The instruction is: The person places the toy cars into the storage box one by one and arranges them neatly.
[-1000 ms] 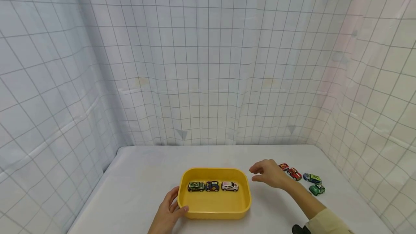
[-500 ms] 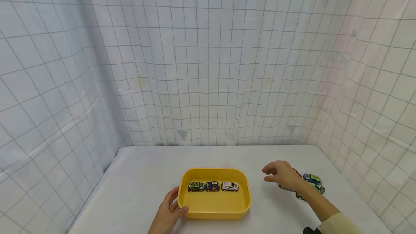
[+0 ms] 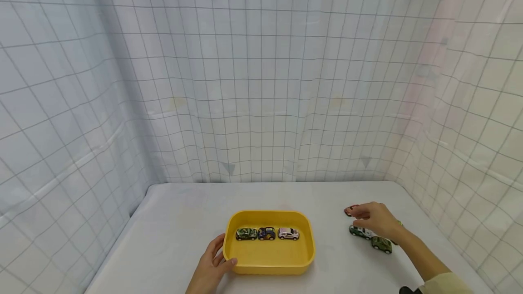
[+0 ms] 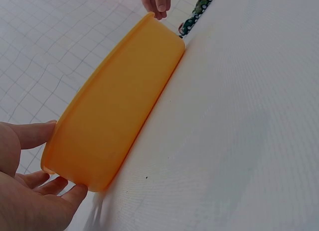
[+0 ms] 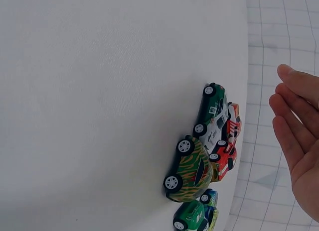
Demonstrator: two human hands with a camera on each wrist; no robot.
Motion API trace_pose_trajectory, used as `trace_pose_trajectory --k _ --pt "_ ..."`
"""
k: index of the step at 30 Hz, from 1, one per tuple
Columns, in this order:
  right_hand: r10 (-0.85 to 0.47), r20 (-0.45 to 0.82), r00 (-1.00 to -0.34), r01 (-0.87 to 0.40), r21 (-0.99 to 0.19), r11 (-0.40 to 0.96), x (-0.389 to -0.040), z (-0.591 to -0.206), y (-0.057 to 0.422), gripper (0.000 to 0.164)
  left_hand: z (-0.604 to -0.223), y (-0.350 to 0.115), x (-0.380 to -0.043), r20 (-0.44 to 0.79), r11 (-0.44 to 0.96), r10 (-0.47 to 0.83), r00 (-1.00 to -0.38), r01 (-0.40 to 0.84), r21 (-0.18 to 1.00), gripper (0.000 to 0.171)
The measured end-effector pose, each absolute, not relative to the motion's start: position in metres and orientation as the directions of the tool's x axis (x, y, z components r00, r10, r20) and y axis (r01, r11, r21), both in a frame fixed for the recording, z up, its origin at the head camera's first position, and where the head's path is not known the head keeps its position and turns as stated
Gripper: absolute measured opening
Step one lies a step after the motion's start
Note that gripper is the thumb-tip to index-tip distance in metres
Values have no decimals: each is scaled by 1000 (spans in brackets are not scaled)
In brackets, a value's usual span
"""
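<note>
My left hand (image 3: 211, 264) holds the left end of a yellow plastic bin (image 3: 267, 269), thumb at its front corner and fingers along its side. Inside, three toy cars stand in a row: a green camouflage one (image 3: 246, 234), a dark blue one (image 3: 267, 233) and a white one (image 3: 288, 233). My right hand (image 3: 377, 219) hovers above a loose group of toy cars on the right, fingers loosely bent, holding nothing. Among these are a green-and-white car (image 5: 213, 111), a tiger-striped green car (image 5: 189, 171), a plain green car (image 5: 190, 216) and red cars (image 5: 228, 156). From the head, my hand partly hides them.
A white cloth covers the table (image 3: 175, 235). White grid-patterned curtains (image 3: 269, 103) enclose it at the back and both sides. In the right wrist view, a blue-and-yellow car (image 5: 212, 201) peeks out behind the green one.
My right hand has moved rightward from beside the bin to above the loose cars, uncovering some and hiding others. My left hand and the bin have stayed in place.
</note>
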State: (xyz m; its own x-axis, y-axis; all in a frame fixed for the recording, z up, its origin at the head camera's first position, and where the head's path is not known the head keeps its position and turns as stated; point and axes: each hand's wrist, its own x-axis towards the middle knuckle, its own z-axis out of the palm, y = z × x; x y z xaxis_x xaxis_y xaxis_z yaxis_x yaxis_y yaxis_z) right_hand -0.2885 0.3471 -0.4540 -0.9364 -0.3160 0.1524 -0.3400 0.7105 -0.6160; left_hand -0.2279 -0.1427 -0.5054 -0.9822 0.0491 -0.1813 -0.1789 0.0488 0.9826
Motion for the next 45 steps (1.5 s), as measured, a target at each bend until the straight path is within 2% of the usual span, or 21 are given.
trace_pose_trajectory --k 12,45 --pt "-283 154 -947 -319 -575 754 -281 -458 381 30 -505 -145 -227 -172 68 33 -985 -169 983 96" --pt "-125 13 -992 -115 -508 854 -265 -480 458 40 -506 -144 -228 -168 86 50 -985 -163 983 95"
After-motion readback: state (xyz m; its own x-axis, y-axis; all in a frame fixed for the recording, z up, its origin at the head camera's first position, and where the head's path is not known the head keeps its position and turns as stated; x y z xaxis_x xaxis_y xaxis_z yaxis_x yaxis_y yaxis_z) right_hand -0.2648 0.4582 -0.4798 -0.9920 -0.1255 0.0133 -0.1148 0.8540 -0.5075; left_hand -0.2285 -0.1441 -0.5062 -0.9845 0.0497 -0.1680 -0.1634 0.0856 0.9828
